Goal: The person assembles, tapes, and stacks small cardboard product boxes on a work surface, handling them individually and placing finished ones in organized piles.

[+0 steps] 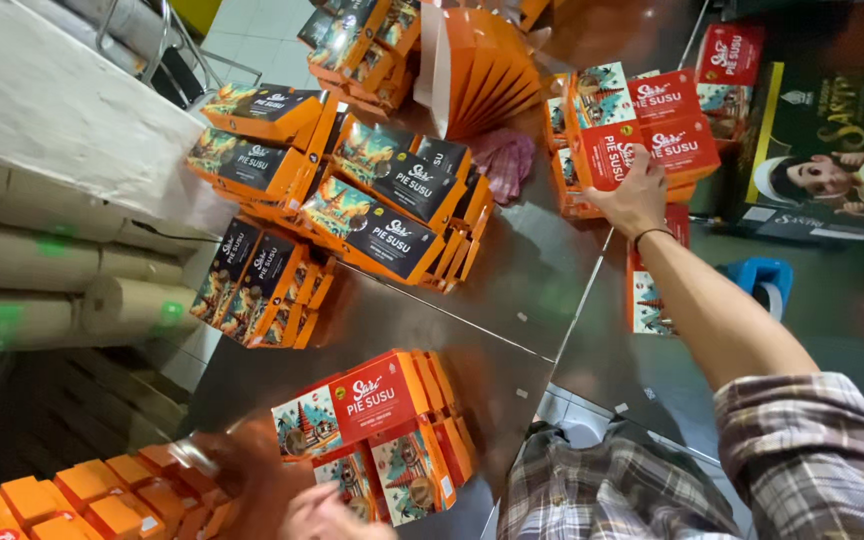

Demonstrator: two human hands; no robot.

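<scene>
Right hand [638,197] is stretched out to the far right of the shiny metal table [542,290], fingers curled over the edge of the red printed cardboard boxes [652,135] stacked there. It looks like a closing grip on the nearest box of that pile, thumb underneath, though the far fingertips are hidden behind the carton. A thin dark band sits on the wrist, and the plaid shirt sleeve [812,455] is pushed back near the elbow.

Left hand [327,515] shows only at the very near edge, blurred, just beside the near stack of red and orange cartons [377,435]; whether it is open or gripping, I cannot tell.

To lift cleanly here, I'd judge the grip wants to sit square on one box's short edge (these cartons look light and slippery), pulling straight back so the pile's neighbours don't slide off the table edge.

Further left, black-and-orange printed boxes [372,195] lie fanned in leaning rows, a fan of flat orange carton blanks [487,80] stands at the far side, and a crumpled pink cloth [505,160] lies between them.
</scene>
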